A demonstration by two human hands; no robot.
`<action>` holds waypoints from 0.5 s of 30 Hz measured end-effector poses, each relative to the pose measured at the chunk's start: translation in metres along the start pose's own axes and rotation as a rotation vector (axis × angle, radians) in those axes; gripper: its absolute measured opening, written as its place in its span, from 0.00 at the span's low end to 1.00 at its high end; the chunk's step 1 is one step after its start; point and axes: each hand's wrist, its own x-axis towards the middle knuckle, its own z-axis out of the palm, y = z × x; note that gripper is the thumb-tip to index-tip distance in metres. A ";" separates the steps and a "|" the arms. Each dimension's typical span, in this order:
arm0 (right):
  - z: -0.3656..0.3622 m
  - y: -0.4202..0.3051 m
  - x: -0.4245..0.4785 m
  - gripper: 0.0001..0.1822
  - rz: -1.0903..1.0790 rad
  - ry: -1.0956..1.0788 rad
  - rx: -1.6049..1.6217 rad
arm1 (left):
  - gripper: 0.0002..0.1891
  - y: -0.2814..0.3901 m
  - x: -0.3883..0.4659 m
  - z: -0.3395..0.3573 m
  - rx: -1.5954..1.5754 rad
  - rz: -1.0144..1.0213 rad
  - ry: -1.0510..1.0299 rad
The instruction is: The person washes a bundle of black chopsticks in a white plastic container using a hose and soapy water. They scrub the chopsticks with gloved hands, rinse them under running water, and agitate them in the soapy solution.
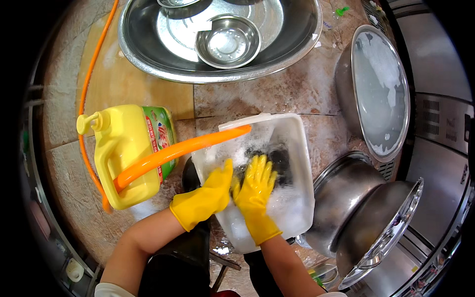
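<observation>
A white plastic tub point(306, 156) of foamy water stands on the floor in front of me. My right hand point(256, 189), in a yellow rubber glove, lies palm down in it with fingers spread. Beneath its fingers is a dark item point(281, 159), partly under the foam; I cannot tell what it is. My left hand point(211, 193), gloved alike, reaches over the tub's left side. It is slightly blurred and some fingers are hidden, so its grip is unclear. The end of an orange hose point(193, 144) hangs over the tub, threaded through the handle of a yellow detergent jug point(122, 148).
A large steel basin point(141, 55) at the top contains a steel bowl point(228, 44) and others. To the right stands a steel basin of cloudy, foam-topped liquid point(382, 100). Below it, steel basins point(349, 200) lean tilted. Metal cabinets point(438, 185) line the right edge.
</observation>
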 end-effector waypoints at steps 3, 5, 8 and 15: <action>-0.011 0.005 -0.009 0.46 -0.135 -0.063 0.080 | 0.47 -0.025 -0.003 0.019 0.113 0.144 0.158; -0.014 0.025 -0.006 0.45 -0.141 0.051 0.140 | 0.48 -0.021 -0.004 0.012 0.061 0.088 0.079; 0.002 0.056 0.005 0.42 -0.014 0.312 0.154 | 0.49 -0.013 0.005 0.009 0.064 -0.056 -0.103; -0.017 0.040 0.050 0.44 0.350 0.016 0.267 | 0.52 -0.021 0.005 0.021 0.093 0.049 0.033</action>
